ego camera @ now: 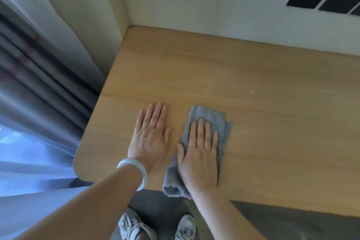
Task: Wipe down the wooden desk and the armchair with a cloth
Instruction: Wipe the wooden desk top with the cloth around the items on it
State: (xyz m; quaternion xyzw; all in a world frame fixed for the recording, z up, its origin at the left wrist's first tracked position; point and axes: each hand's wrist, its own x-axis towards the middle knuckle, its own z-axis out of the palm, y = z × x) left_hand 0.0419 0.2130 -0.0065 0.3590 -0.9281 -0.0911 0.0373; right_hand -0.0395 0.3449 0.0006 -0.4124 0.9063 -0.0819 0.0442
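- The grey cloth [209,115] is lying folded into a long pad near the front-left part of the desk [263,126], its near end drooping over the front edge.
- It is looking soft, light and limp, with a scalloped hem; a cloth like this is likely bunching or unfolding if pushed from one corner only.
- The right hand [200,154] is lying flat on top of it, fingers straight and together and thumb out to the side. It is pressing the cloth down, not gripping it.
- Best hold, by my reckoning: a broad palm over the middle of the pad, as here, so that the whole pad is sliding as one piece.
- The left hand [151,138] is resting just beside the cloth, palm down on bare wood, fingers straight and holding nothing; it looks to be bracing the body.
- A pale bangle [144,176] is sitting on the left wrist.
- The desk top is showing smooth wood grain, so the cloth should be gliding easily; faint pale specks are lying further back to the right.
- Curtains [39,76] are hanging off to the left, and grey shoes [134,226] are showing below the front edge.
- No armchair is showing in this view.
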